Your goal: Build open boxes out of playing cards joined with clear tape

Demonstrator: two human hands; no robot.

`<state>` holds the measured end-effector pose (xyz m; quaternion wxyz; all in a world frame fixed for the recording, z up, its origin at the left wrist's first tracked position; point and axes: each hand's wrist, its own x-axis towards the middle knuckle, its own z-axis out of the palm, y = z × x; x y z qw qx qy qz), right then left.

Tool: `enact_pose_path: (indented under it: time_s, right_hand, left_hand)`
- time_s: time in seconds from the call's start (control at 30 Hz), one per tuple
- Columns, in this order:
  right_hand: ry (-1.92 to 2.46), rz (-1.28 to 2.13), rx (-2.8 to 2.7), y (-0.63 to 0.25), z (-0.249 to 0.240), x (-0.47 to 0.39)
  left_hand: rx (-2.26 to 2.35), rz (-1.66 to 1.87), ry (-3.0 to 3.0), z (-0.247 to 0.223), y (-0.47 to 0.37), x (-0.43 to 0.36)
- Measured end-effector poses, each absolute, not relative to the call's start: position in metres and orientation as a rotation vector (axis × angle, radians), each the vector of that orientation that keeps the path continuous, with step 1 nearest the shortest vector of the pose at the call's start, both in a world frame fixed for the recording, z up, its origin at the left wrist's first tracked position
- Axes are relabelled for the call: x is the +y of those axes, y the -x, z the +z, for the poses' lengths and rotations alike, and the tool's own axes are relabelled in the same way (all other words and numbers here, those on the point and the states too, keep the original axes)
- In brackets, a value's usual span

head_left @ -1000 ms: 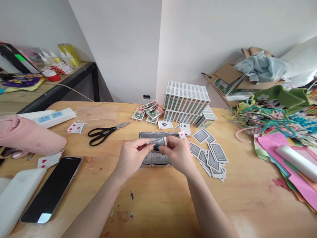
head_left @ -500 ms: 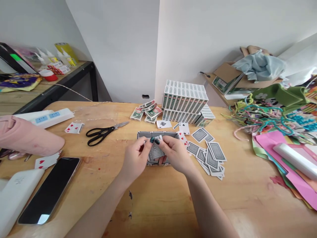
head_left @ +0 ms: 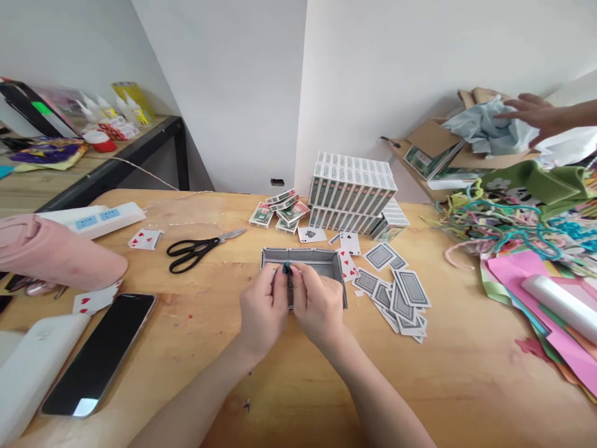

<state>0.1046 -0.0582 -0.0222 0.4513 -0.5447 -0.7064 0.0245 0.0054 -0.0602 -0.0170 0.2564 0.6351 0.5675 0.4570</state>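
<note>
Both hands meet at the near side of an open tray (head_left: 308,254) built from grey-backed playing cards, which sits on the bench (head_left: 298,379) straight ahead of the person. The left hand (head_left: 263,305) and right hand (head_left: 321,305) are side by side, their fingers curled in and the thumbs pressed together upright, dark green nails touching or nearly so. Between them the fingers pinch a grey-backed card (head_left: 290,291); only a narrow strip of its pattern shows, the rest being hidden by the hands.

A heart card (head_left: 347,266) lies against the tray's right end, and beyond it loose grey-backed cards (head_left: 405,300) overlap in an untidy spread. Behind the tray, two spade cards, an ace (head_left: 311,234) and another (head_left: 349,243), lie face up before a tall stack of card packs (head_left: 349,190); a small heap of packs (head_left: 282,211) is just left of that stack. Black-handled scissors (head_left: 191,253) lie to the left of the tray, closed, blades pointing away to the right. Nearer the person on that side is a phone (head_left: 100,354), screen up. At far right, another person's hand (head_left: 536,116) reaches in above crumpled blue-grey material (head_left: 487,132); whether it touches is unclear.
</note>
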Motion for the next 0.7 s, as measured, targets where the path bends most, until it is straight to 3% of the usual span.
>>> enact_pose_path:
  time_s: [0.2,0.47,0.57,0.7]
  right_hand:
    - [1.508,0.489,-1.557,-0.134,-0.013,-0.048]
    - [2.121,0.608,-1.487,-0.200,-0.022,-0.026]
    - [2.247,0.649,-1.605,-0.204,-0.031,-0.023]
    - [2.294,0.695,-1.777,-0.201,-0.041,-0.020]
  left_hand:
    - [1.821,1.233,-1.720,-0.009,0.035,-0.027]
    - [2.297,0.259,-1.863,-0.046,0.097,0.019]
    - [2.298,0.387,-1.927,-0.058,0.097,0.022]
    - [1.992,0.959,-1.983,-0.063,0.082,0.020]
